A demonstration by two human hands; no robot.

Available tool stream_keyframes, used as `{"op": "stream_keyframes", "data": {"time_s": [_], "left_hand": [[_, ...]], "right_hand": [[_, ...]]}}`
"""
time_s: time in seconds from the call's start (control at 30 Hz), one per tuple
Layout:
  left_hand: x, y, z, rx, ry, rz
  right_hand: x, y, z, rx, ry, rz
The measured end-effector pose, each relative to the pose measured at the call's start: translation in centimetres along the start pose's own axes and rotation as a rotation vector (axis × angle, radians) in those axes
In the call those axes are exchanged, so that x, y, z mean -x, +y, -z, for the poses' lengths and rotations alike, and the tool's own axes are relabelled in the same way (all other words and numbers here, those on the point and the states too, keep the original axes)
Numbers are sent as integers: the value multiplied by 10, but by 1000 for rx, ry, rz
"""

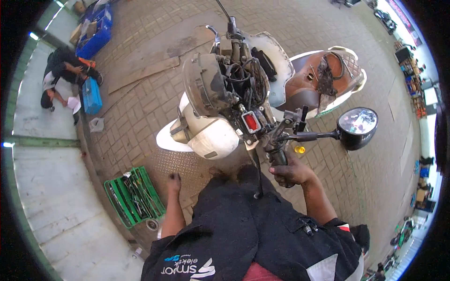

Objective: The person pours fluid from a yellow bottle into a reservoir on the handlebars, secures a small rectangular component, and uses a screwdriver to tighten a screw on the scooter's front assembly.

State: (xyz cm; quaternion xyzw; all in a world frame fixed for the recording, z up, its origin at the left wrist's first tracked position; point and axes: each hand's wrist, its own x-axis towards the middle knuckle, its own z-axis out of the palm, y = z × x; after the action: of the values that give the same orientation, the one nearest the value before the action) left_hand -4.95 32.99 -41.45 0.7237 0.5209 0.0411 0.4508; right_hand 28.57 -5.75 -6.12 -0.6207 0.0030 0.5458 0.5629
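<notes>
Head view: inside the right fingers (pixel 284 178) the handlebar grip (pixel 278 157) is held, best steadily; for the left fingers (pixel 174 177), cannot be told.

The handle grip (pixel 279 158) and mirror casing (pixel 359 140) are black, the seat (pixel 345 82) brown with diamond quilting, the toolbox (pixel 114 202) green, the display (pixel 251 122) red; the glare-washed front cover (pixel 214 139) seems cream.

Lighting the brick paving (pixel 342 187) evenly and fairly brightly, casting soft shadows. Glaring in small white spots along the left wall (pixel 51 178), glinting off the round mirror (pixel 358 122). Bending straight edges toward a black rim, perhaps blurring the far-right clutter (pixel 413 89).
</notes>
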Motion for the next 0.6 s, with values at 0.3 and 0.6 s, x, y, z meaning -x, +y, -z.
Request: {"op": "stream_keyframes", "data": {"time_s": [0.3,0.6], "left_hand": [[-32,330,-48,274,365,-701],[-84,292,-146,-679,627,-767]], "right_hand": [[-17,24,21,-140,-110,-89],[-40,51,27,-539,-565,-122]]}}
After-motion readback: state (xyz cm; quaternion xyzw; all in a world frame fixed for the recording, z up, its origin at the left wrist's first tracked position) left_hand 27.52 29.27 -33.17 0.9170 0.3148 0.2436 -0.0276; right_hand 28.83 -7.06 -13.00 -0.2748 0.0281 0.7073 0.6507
